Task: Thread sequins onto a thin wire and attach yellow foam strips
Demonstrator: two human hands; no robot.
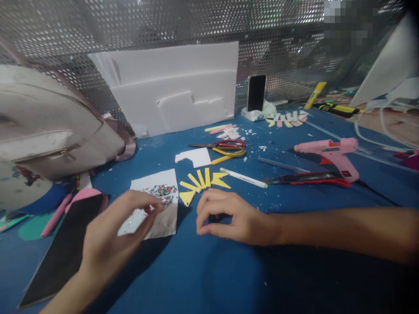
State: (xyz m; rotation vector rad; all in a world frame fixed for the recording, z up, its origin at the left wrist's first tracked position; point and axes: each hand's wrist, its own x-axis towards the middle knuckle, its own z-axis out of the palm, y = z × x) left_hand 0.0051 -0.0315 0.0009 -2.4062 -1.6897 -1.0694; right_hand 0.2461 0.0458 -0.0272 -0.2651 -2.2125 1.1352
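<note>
Head view, left hand: the left hand (114,231) hovers over the near-left part of the blue table (203,270), thumb and forefinger pinched together above the white sheet (157,205); whether anything sits between the fingertips cannot be told.
Head view, glitter pile: a small heap of coloured sequins (162,192) lies on the far half of the white sheet, just beyond and slightly right of the left fingertips.
Head view, right hand: the right hand (229,216) rests on the table just right of the sheet, fingers curled down and closed loosely, tips on the cloth, holding nothing visible.
Head view, yellow pieces: yellow foam strips (203,181) fan out just beyond the right hand, their long axes pointing away toward the far edge.
Head view, key relation: the sequins lie nearer the left hand than the right.
Head view, surroundings: scissors (225,148), a white pen (244,178), a pink glue gun (330,155) toward the right edge, a black card (62,253) at the near-left corner.
</note>
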